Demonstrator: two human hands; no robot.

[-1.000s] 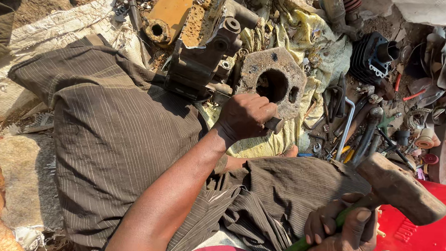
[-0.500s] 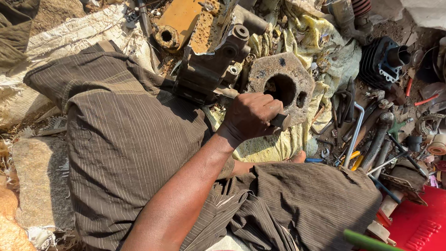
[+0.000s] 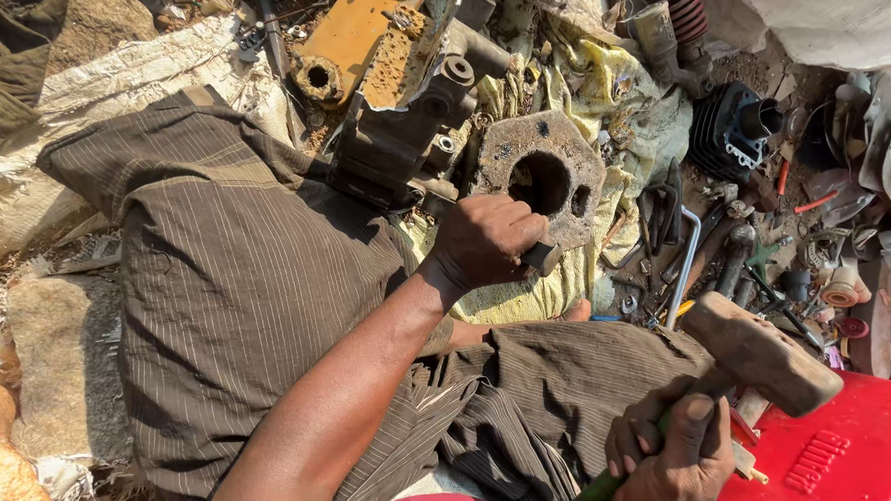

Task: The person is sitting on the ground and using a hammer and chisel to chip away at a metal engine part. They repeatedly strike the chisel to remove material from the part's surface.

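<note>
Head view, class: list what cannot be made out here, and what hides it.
- Tip of the chisel: hidden by the left hand gripping it.
- Hammer handle's lower end: cut off by the bottom edge below the right hand.
- Small tools on the ground: too cluttered to identify.

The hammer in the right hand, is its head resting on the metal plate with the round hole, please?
No, the hammer is raised in the right hand, well apart from the metal plate.
</note>
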